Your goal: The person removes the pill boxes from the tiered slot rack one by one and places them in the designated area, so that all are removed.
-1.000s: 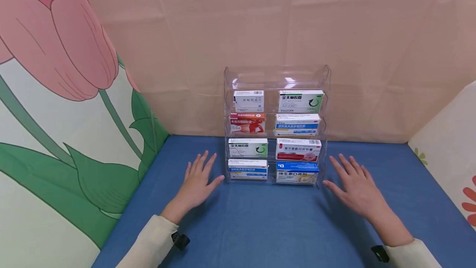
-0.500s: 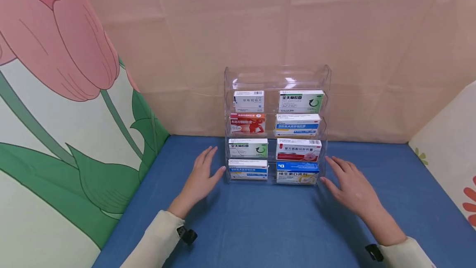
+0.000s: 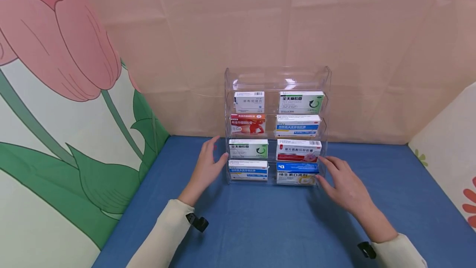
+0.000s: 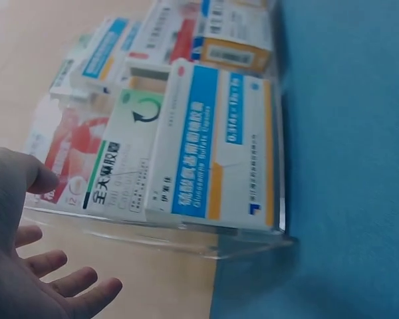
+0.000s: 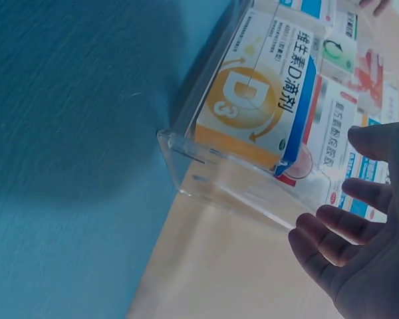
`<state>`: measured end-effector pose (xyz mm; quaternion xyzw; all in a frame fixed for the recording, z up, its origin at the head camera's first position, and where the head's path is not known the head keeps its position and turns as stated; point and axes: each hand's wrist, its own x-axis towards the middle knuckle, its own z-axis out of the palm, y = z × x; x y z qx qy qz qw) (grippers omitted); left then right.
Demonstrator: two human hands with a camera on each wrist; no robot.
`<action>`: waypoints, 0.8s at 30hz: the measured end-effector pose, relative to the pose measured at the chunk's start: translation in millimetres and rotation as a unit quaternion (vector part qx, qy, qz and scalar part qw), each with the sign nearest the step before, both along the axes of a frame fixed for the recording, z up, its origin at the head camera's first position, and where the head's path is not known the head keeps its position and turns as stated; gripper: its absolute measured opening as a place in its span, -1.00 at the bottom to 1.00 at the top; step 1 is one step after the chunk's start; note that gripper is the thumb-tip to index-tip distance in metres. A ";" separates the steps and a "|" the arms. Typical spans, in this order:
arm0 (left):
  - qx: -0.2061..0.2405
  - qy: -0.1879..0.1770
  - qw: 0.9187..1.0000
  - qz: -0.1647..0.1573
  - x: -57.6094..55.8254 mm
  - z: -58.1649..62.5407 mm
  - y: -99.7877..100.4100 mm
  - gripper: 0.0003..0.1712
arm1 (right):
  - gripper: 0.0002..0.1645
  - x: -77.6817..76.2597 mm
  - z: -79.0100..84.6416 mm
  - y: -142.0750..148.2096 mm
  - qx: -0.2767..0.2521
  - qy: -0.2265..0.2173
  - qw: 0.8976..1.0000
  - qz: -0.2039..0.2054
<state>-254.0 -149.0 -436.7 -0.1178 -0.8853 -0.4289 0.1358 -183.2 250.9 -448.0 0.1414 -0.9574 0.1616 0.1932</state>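
Observation:
A clear tiered plastic rack [image 3: 260, 73] stands upright on the blue tabletop, filled with medicine boxes in two columns. On its bottom tier are a white-and-blue box [image 4: 199, 146] at left and a blue-topped vitamin D box [image 5: 253, 90] at right. A red box [image 3: 248, 124] sits higher in the left column. My left hand [image 3: 205, 166] is beside the rack's left side, fingers spread and holding nothing, its thumb near the edge. At the right side my right hand [image 3: 346, 185] has its thumb and fingertips right by the edge, fingers slightly bent, with nothing gripped.
A pink-beige cloth wall [image 3: 372, 53] rises close behind the rack. To the left stands a panel with a large tulip print [image 3: 55, 40], to the right a white panel [image 3: 453, 144] with flowers. The blue tabletop [image 3: 267, 226] stretches in front.
Both hands have moved inward toward the rack's two sides, the left one also forward. The rack and its boxes have stayed in place.

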 end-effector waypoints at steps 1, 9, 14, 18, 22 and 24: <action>0.017 0.003 1.000 -0.001 -3.2 0.7 0.6 -0.27 | -0.24 -0.4 -0.4 -0.8 -0.002 0.003 1.000 0.002; 0.095 0.005 0.995 0.013 -25.4 14.0 10.8 -0.33 | -0.28 -4.0 -0.8 -9.5 -0.017 0.006 1.000 0.017; 0.112 -0.005 0.993 0.027 -35.8 23.8 20.5 -0.35 | -0.28 -6.3 -1.1 -14.2 -0.021 -0.010 1.000 0.013; 0.136 -0.010 0.990 0.025 -45.4 27.4 26.6 -0.39 | -0.33 -8.4 -2.1 -16.9 -0.024 -0.025 0.999 0.012; 0.151 -0.014 0.988 0.024 -53.3 26.0 29.3 -0.41 | -0.36 -11.0 -4.4 -19.9 -0.032 -0.041 0.999 0.017; 0.159 -0.014 0.987 0.024 -55.7 24.8 29.6 -0.43 | -0.36 -12.8 -5.5 -21.8 -0.036 -0.045 0.998 0.019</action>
